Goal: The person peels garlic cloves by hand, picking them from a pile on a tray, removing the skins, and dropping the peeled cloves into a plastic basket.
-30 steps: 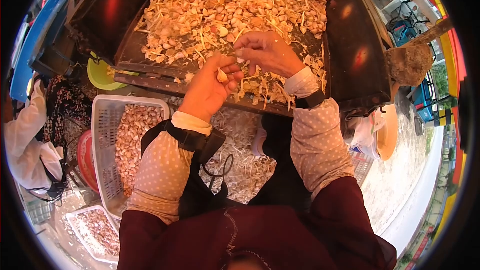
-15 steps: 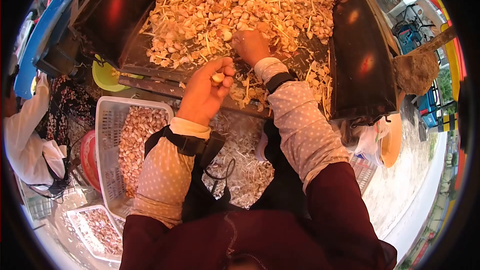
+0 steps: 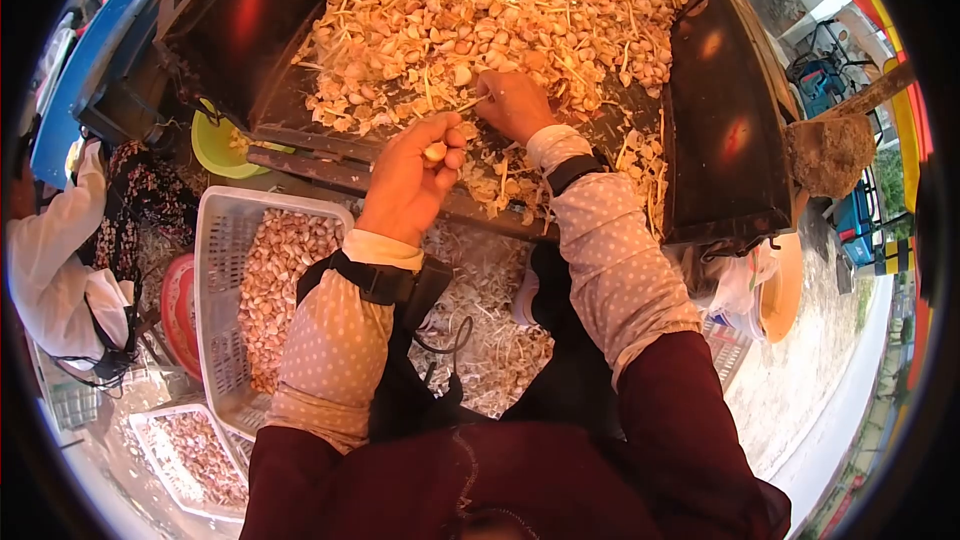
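My left hand (image 3: 412, 180) is held palm up at the near edge of the dark tray (image 3: 725, 155), its fingers curled around a pale garlic clove (image 3: 434, 151). Just beyond it, my right hand (image 3: 513, 106) is closed, fingertips pointing left at the near side of a heap of garlic cloves and dry skins (image 3: 500, 15). A thin, pale, stalk-like piece (image 3: 470, 104) shows between the two hands; what the right fingers grip is mostly hidden. Loose skins (image 3: 500, 185) lie on the tray edge under my wrists.
Left of my forearm stands a white crate (image 3: 207, 270) holding many garlic cloves (image 3: 280, 280). A green bowl (image 3: 215, 155), a red basin (image 3: 178, 310) and a smaller crate (image 3: 150, 465) are farther left, near a person's white sleeve (image 3: 60, 230). Skins (image 3: 490, 340) litter the floor between my legs.
My right hand has drawn slightly toward the right and away from the heap's cloves. The thin piece now shows between the hands. My left hand stays nearly in place with its clove.
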### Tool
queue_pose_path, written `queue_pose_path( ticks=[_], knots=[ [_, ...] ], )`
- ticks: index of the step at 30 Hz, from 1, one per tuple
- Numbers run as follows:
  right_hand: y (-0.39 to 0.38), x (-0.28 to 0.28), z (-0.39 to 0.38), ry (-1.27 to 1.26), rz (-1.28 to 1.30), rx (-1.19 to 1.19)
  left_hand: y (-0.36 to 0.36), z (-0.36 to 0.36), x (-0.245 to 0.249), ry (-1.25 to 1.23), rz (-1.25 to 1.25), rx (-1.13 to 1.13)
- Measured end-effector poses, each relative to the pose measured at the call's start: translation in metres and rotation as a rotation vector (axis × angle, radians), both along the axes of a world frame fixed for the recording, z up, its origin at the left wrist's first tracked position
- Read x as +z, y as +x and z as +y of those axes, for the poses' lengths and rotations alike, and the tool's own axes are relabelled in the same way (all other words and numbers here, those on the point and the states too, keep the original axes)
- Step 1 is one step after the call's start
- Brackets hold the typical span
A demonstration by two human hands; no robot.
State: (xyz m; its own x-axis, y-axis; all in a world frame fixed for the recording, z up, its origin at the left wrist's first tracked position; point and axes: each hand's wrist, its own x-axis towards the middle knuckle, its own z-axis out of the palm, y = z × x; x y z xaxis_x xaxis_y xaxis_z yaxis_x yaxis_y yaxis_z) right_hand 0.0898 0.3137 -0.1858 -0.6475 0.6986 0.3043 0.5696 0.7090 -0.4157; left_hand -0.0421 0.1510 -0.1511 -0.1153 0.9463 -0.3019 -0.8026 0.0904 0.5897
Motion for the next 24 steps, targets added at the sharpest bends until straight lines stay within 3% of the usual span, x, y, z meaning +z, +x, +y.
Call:
queue_pose_path(
  ticks=[3,6,8,10,14,16,24],
  knots=[
    [0.002,0.009,-0.006,0.020,-0.002,0.007,0.000,0.001,0.001,-0.011,0.023,0.005],
    [0.003,0.041,-0.021,-0.112,0.112,0.092,0.003,0.002,0.003,-0.032,0.175,0.055],
    [0.006,0.068,-0.046,-0.326,0.166,0.102,0.007,0.002,0.002,-0.013,0.294,0.078],
    [0.008,0.075,-0.065,-0.317,0.194,0.135,0.011,0.000,0.010,-0.003,0.339,0.042],
    [0.015,0.072,-0.085,-0.063,0.338,0.267,0.013,-0.008,0.013,0.021,0.391,-0.017],
    [0.021,0.075,-0.094,-0.789,0.518,0.194,0.010,-0.011,0.011,0.015,0.399,-0.060],
    [0.026,0.059,-0.105,-0.791,0.545,0.016,0.021,-0.013,-0.003,-0.004,0.380,0.014]
  ],
)
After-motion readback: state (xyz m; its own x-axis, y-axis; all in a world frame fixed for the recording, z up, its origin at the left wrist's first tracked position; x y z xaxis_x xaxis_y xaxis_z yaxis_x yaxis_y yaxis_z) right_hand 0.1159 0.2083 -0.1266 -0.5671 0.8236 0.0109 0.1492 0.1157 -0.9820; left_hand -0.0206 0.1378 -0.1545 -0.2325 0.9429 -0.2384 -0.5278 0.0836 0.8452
